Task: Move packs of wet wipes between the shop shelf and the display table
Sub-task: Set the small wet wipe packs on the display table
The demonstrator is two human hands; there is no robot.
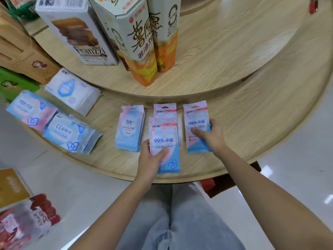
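Small pink-and-blue packs of wet wipes lie on the lower tier of a round wooden display table (pixel 243 123). My left hand (pixel 150 159) grips one pack (pixel 164 139) by its lower left edge, thumb on its face; it overlaps another pack (pixel 164 110) behind it. My right hand (pixel 210 137) holds a second pack (pixel 195 121) at its right side, thumb across the front. A paler pack (pixel 130 128) lies flat just to the left, untouched.
Larger wipe packs (pixel 70 136) (pixel 30 110) (pixel 73 91) lie at the table's left. Tall snack boxes (pixel 138 38) and a biscuit box (pixel 79 33) stand on the upper tier. Cartons (pixel 23 58) sit far left; red packets (pixel 27 221) low left.
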